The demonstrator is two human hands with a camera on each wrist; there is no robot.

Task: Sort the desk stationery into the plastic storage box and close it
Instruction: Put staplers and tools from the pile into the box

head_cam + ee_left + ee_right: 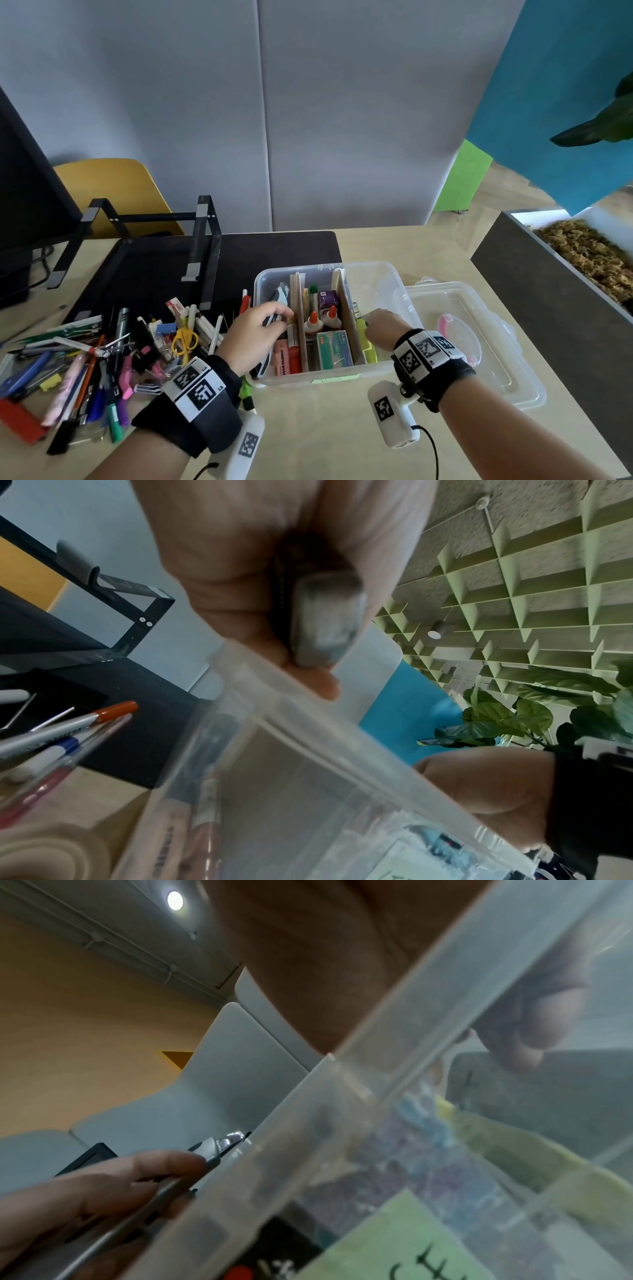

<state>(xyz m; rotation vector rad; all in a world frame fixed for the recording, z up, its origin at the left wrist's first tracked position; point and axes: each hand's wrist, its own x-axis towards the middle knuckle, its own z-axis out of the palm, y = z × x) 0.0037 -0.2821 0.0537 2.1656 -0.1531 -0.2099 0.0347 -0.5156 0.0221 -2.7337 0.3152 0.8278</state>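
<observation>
Cutter (274,313) pinched by left hand (255,334), lengthwise over storage box (376,274) left compartment.
Right hand (378,329) inside right compartment; grip state unclear.

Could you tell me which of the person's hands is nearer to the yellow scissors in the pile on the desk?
Left. The left hand is just right of the yellow scissors; the right hand is across the storage box.

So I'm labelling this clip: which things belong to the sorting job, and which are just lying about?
Job: plastic storage box; lid; pen pile; utility knife in left hand; right hand.

Lying about: laptop stand; monitor; planter.
</observation>
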